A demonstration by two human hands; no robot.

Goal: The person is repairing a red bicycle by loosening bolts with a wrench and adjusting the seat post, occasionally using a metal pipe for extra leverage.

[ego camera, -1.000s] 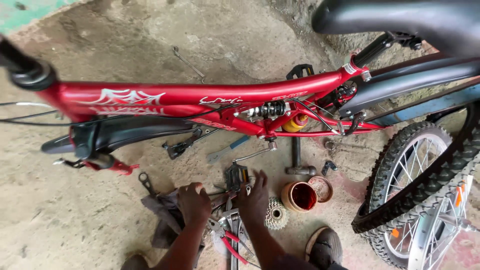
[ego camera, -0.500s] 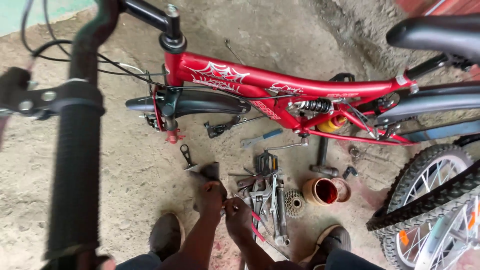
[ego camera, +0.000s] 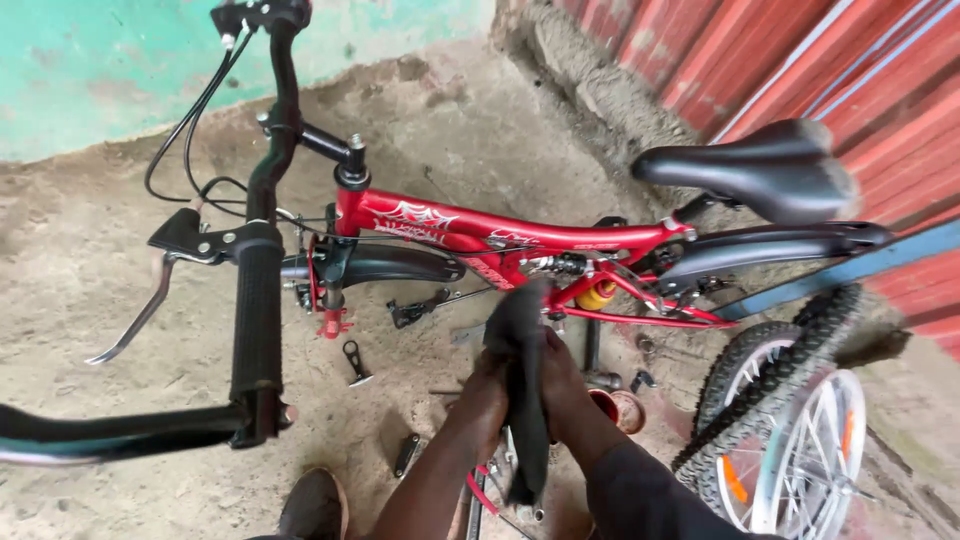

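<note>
You held a dark rag between your left hand and right hand, both pressed against it, just below the red bicycle frame. A small red tin sat on the concrete floor beside your right wrist.

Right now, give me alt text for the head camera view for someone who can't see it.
Seen from above, a person's left hand and right hand hold a dark cloth between them beside a red bicycle with a black saddle. Small tools and parts lie scattered on the dirt floor beneath the frame.
</note>
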